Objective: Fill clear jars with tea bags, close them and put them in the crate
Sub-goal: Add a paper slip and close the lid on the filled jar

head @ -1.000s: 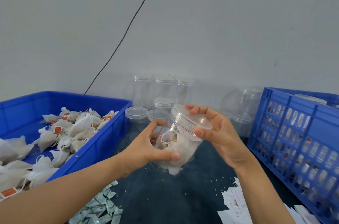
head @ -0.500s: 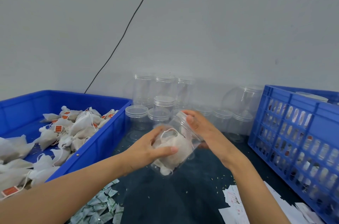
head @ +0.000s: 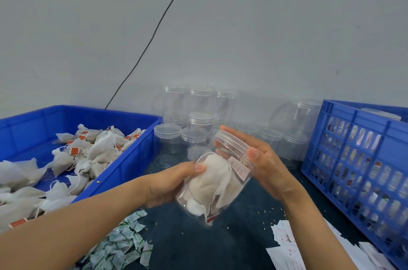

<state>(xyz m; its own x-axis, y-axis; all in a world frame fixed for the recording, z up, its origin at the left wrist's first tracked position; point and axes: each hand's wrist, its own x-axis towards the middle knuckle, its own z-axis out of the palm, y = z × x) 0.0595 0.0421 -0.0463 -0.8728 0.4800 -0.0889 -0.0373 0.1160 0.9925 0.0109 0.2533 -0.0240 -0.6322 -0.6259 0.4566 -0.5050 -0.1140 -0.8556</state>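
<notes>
A clear jar (head: 212,190) stuffed with white tea bags tilts up to the right above the dark table. My left hand (head: 170,183) grips its body from the left, thumb across the front. A clear lid (head: 231,146) sits on the jar's mouth. My right hand (head: 262,161) wraps round that lid from the right, thumb on its rim. Loose tea bags (head: 97,154) with orange tags fill the blue bin (head: 136,154) at the left. The blue slotted crate (head: 357,159) stands at the right with jars inside.
Several closed, unfilled clear jars (head: 198,124) stand against the grey wall behind my hands. Small green-and-white sachets (head: 123,245) lie at the front, white paper slips (head: 287,241) at the front right. A black cable (head: 152,37) runs up the wall.
The lid went from held above the jar's mouth to seated on it. My right hand has turned round the lid, and the jar has dropped a little lower.
</notes>
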